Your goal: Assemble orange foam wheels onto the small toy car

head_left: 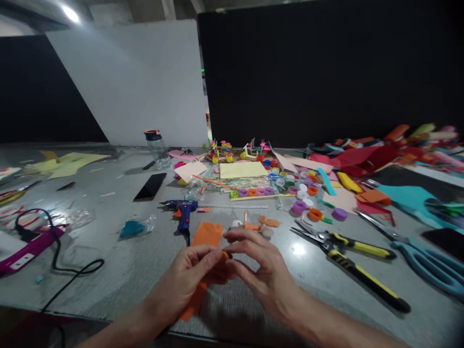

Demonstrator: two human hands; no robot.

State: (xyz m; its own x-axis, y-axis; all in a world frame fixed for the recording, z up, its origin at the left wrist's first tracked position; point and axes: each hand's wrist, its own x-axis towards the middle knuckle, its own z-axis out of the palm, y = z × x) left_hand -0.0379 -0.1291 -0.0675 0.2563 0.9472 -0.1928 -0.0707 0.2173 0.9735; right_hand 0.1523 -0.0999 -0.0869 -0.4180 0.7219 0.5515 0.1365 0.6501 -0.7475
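Note:
My left hand (192,275) and my right hand (259,270) meet above the near table edge. Their fingertips pinch together on a small orange piece (226,254), mostly hidden between them. An orange sheet of paper (206,234) lies flat on the grey table (119,270) under and behind my left hand. Just beyond my fingers sit a few small orange and white round pieces (266,224). A blue glue gun (184,211) lies to the left of the sheet.
Yellow-handled pliers (348,251) and blue scissors (424,256) lie at the right. A black phone (150,186), a glass jar (157,147), coloured bottle caps (304,198), paper sheets and scraps crowd the back. A black cable (60,261) runs at the left.

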